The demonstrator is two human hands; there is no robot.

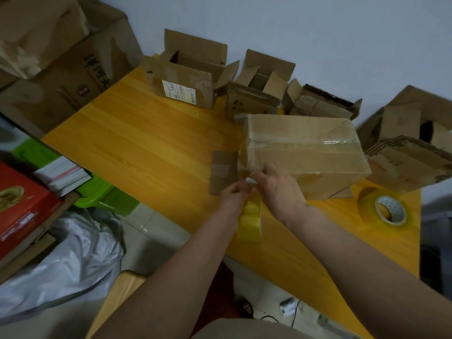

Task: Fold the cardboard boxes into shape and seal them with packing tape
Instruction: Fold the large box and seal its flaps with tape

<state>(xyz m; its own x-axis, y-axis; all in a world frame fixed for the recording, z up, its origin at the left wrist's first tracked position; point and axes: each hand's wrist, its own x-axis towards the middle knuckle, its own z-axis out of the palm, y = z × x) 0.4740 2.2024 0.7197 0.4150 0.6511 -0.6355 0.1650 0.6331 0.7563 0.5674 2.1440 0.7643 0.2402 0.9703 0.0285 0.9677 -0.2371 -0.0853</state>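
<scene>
Now, in the head view, I am partway through sealing: the closed cardboard box (305, 152) lies on the yellow worktop (137, 143) at about one o'clock from my hands, with clear tape already along its top seam. Its long axis runs from nine to three o'clock, tilting slightly down toward four, and its near-left end faces me. My left hand (233, 195) grips a yellow tape roll (250, 220), which hangs just below it at six o'clock. My right hand (276, 189) pinches a small white tool (252, 180), probably a cutter, at the box's near-left corner; both hands nearly touch. I judge the next move is to sever the strip and press its tail onto the end face. A second tape roll (389, 209) rests at three o'clock. Open boxes (188, 77) wait at twelve.
</scene>
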